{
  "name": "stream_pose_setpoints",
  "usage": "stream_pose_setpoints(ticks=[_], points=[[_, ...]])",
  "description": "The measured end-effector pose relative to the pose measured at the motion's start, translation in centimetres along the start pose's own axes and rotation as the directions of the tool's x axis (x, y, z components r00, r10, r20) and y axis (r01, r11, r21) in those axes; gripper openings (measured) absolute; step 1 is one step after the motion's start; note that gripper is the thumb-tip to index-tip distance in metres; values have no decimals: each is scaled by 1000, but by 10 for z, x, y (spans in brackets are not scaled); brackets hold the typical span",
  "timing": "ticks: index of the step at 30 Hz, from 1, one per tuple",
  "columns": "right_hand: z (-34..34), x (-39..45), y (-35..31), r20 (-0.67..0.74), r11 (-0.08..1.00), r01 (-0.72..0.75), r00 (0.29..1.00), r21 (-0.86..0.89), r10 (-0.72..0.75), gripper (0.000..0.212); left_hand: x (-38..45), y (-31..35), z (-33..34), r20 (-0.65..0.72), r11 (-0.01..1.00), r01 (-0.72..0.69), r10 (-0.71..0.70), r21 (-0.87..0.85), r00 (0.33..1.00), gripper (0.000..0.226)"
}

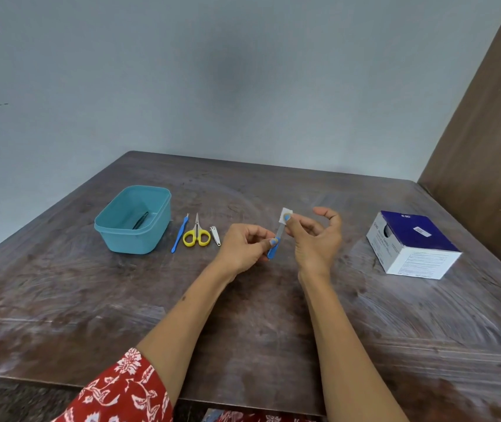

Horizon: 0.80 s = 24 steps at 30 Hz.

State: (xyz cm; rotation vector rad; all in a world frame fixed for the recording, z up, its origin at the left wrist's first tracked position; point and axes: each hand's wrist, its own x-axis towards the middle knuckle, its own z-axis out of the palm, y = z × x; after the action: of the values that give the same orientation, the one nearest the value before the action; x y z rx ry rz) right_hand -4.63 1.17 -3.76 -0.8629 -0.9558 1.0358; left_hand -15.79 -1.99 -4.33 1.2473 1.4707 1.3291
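L hand (244,245) pinches the blue handle of the nail file (280,231), blade tilted up and away so the tip meets R hand (316,236). R thumb + forefinger pinch a white pad (285,215) over the blade tip, prob. for a wipe-down. File is in the air btwn both hands.

Left of L hand, in a row: clipper (215,236), scissors (196,234), blue pusher (179,236), then teal tub (152,190) w/ tweezers (140,220) inside. Box (410,245) well right of R hand.

Table (243,330) is worn dark wood. Grey-blue wall (212,86) beyond.
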Motion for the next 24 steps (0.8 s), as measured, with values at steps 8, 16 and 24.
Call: stream_pose_setpoints(ticks=[8,16,24], points=[[-3,1,-1,-20,998,-39,999,47,40,43,2,-2,-1,31,1000,6,-6,-25,999,14],[1,-5,2,122,997,-53,991,-63,61,43,3,-2,-4,-94,996,-81,78,-28,993,9],[-4,-3,7,136,991,-32,989,-127,49,43,4,-6,-2,-111,998,-62,60,-21,992,9]])
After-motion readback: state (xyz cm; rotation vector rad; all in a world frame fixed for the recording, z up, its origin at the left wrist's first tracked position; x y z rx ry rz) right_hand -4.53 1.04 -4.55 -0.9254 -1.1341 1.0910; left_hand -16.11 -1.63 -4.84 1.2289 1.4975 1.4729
